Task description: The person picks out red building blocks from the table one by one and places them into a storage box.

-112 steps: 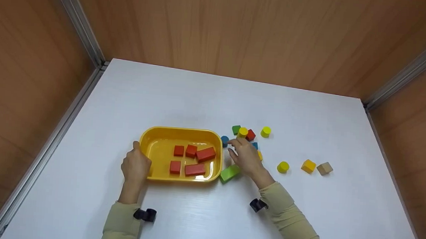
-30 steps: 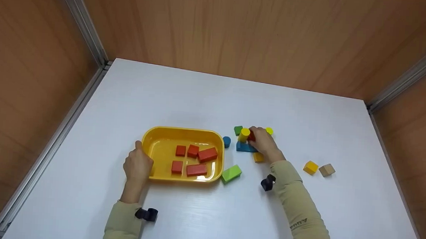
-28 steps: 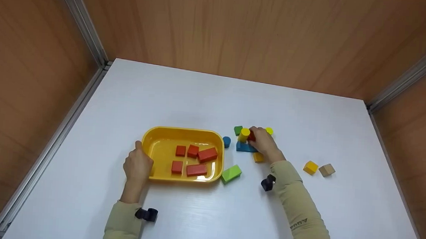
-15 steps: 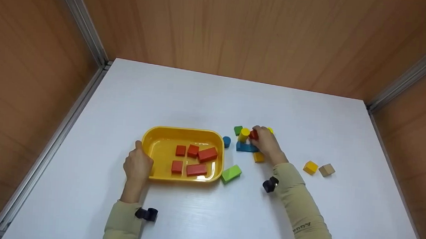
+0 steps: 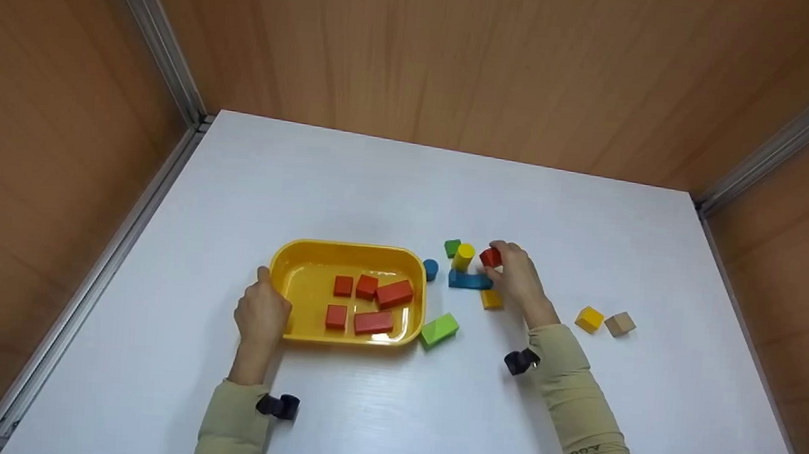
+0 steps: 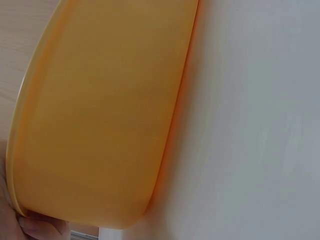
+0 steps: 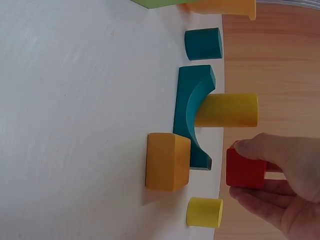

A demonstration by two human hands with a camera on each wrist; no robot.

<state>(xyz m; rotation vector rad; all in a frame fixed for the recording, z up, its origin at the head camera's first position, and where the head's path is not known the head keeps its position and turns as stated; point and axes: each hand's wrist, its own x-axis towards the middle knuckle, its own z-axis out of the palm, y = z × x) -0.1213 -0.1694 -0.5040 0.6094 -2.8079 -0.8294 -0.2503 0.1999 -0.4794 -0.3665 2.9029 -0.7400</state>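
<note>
My left hand [image 5: 261,315] grips the left end of a yellow plastic tray [image 5: 314,245]; in the left wrist view the tray's outer wall [image 6: 105,110] fills much of the picture. Several red blocks [image 5: 373,323] lie in the tray. With thumb and fingers, my right hand [image 5: 520,278] pinches a red block [image 5: 490,257], held above the table in the right wrist view [image 7: 245,170]. Close by are a standing yellow cylinder [image 5: 463,257], a blue arch block [image 5: 470,280], an orange block [image 5: 491,299] and a green block [image 5: 452,248].
A blue cylinder [image 5: 431,269] stands by the tray's right end. A light green block [image 5: 439,330] lies near its front right corner. Farther right are a yellow cube [image 5: 589,319] and a plain wood cube [image 5: 620,324]. Another yellow cylinder [image 7: 204,212] shows below the right hand.
My right hand first reached near the blue cylinder, then took hold of the red block behind the arch. It has since moved rightward with that block. The left hand stays on the tray.
</note>
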